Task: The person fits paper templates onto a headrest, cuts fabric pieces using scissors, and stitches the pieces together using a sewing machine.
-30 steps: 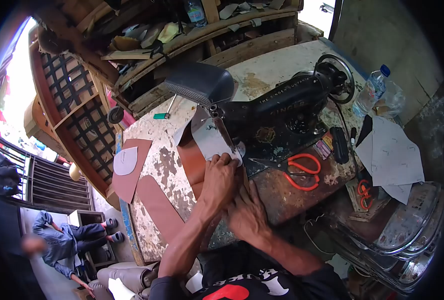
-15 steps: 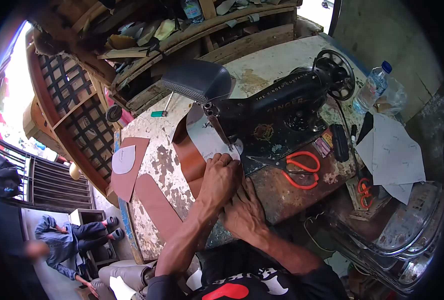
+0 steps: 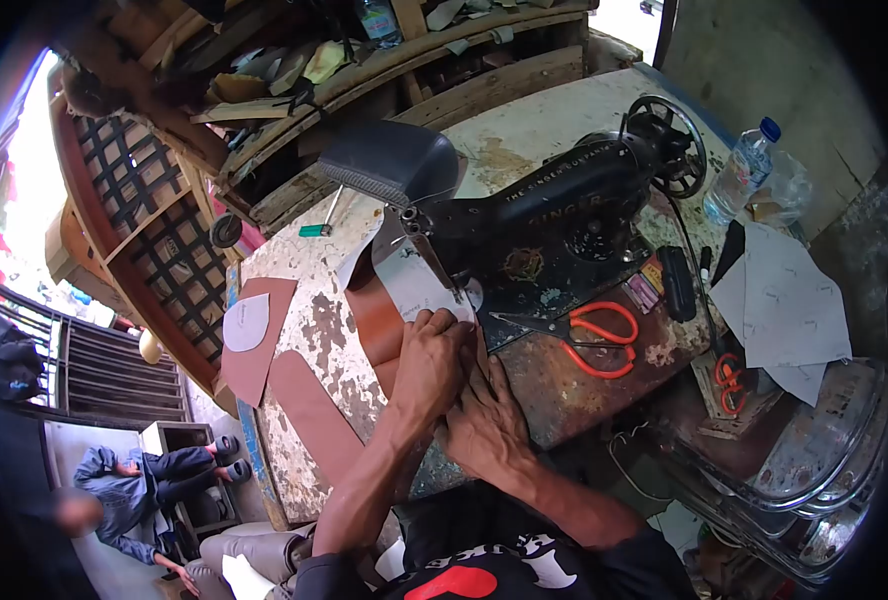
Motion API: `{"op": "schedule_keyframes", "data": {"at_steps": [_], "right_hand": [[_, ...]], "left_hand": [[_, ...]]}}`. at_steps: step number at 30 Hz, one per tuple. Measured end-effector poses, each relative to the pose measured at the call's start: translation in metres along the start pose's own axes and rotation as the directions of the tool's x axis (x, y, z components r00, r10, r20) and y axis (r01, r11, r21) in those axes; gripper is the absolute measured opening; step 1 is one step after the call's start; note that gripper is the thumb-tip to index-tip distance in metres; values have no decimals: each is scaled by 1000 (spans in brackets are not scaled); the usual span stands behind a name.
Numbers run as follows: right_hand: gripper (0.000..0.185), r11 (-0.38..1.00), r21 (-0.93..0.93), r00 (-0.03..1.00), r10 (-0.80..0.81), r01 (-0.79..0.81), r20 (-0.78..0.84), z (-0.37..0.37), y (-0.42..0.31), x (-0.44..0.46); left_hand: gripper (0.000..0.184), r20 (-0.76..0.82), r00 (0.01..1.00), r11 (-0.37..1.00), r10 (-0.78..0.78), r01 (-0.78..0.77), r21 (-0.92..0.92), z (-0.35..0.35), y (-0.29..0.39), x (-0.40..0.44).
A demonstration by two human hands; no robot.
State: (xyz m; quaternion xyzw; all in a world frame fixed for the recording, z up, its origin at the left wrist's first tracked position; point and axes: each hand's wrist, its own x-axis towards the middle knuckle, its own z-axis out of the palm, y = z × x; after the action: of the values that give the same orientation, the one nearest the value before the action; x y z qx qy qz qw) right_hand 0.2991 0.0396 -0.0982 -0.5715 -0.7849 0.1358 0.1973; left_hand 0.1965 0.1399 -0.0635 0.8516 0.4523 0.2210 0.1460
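Observation:
A brown leather piece (image 3: pixel 376 318) with white paper (image 3: pixel 404 277) on its upper face lies under the needle end of a black sewing machine (image 3: pixel 564 215). My left hand (image 3: pixel 428 365) presses on the near end of this piece just in front of the needle, fingers curled and bunched together. Partly beneath it, my right hand (image 3: pixel 488 425) rests flat with its fingers stretched forward along the edge of the work. What lies under both palms is hidden. Orange-handled scissors (image 3: pixel 594 340) lie to the right of my hands, blades toward the machine.
Two flat brown pieces (image 3: pixel 314 410) lie on the left of the worn table (image 3: pixel 524 150). A green lighter (image 3: pixel 315 230) and a black padded item (image 3: pixel 389 160) are behind. A water bottle (image 3: pixel 742 175) and white paper patterns (image 3: pixel 789 305) stand right. A person (image 3: pixel 129 495) sits at lower left.
The view has shifted very slightly. Both my hands keep nearly the same place on the leather by the needle. The seated person's arm has moved a little.

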Motion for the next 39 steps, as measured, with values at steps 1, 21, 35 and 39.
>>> {"op": "schedule_keyframes", "data": {"at_steps": [1, 21, 35, 39], "right_hand": [[69, 1000, 0, 1000, -8, 8, -1, -1, 0, 1], [72, 996, -85, 999, -14, 16, 31, 10, 7, 21], [70, 999, 39, 1000, 18, -17, -19, -5, -2, 12], [65, 999, 39, 997, -9, 12, -76, -7, -4, 9]], "left_hand": [[29, 10, 1000, 1000, 3, -3, 18, 0, 0, 0], [36, 32, 999, 993, -26, 23, 112, -2, 8, 13], [38, -39, 996, 986, 82, -76, 149, -20, -30, 8], [42, -2, 981, 945, 194, -186, 269, -30, -46, 9]]}}
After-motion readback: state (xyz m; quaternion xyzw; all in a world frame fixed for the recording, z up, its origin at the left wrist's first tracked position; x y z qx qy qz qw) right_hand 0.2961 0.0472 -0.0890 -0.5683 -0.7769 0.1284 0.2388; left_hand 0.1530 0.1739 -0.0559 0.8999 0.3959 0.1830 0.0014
